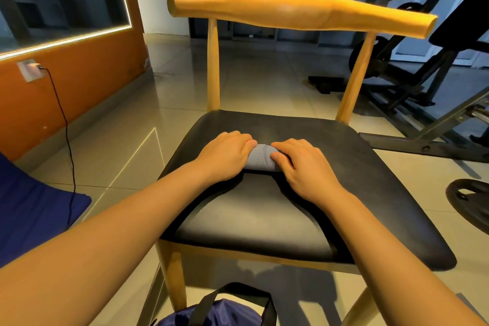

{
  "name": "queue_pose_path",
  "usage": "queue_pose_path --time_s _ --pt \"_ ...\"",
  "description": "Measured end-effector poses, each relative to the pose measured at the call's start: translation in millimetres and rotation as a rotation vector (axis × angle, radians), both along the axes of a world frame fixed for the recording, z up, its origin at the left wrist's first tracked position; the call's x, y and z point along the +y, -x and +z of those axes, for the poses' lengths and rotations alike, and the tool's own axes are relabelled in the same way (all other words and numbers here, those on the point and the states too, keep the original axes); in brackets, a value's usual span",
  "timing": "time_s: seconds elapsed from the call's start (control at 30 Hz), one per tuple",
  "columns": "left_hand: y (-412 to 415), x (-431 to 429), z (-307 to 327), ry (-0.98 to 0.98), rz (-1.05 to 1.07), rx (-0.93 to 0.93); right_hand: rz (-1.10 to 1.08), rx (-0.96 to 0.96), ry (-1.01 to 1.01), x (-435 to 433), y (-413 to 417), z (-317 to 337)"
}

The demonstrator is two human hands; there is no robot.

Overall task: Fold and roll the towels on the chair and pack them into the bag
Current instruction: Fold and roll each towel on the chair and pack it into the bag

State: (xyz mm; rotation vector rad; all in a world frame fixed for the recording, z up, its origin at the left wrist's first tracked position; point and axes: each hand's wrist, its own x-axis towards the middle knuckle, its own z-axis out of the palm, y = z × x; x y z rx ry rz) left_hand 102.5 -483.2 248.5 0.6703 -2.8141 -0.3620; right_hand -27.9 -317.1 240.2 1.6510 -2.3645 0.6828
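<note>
1. Left hand [225, 157] and right hand [304, 164] lie palm-down, fingers curled over the ends of a rolled grey towel [260, 157].
2. The towel sits mid-seat on the chair [370, 193].
3. A blue bag [211, 313] stands on the floor below the chair's front edge.

A small grey towel [262, 157] lies rolled into a short tight cylinder across the middle of the chair's [370, 167] black padded seat. The dark blue bag [217, 312] with black straps sits on the floor just below the seat's front edge
</note>
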Motion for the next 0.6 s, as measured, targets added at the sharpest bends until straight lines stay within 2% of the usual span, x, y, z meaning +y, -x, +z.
queue_pose_path --time_s 0.17,0.27,0.4,0.6 --pt "8 -2 10 0.059 -0.003 -0.073 -0.028 -0.152 -0.064 -8 6 2" --pt "9 -7 22 -0.097 -0.026 -0.124 -0.002 -0.182 -0.085 -2 6 4" --pt "4 -17 35 -0.301 -0.022 -0.211 0.05 -0.123 -0.144 11 1 10" --pt "-6 -13 42 -0.396 -0.048 -0.281 0.108 -0.007 -0.081 24 -10 16"
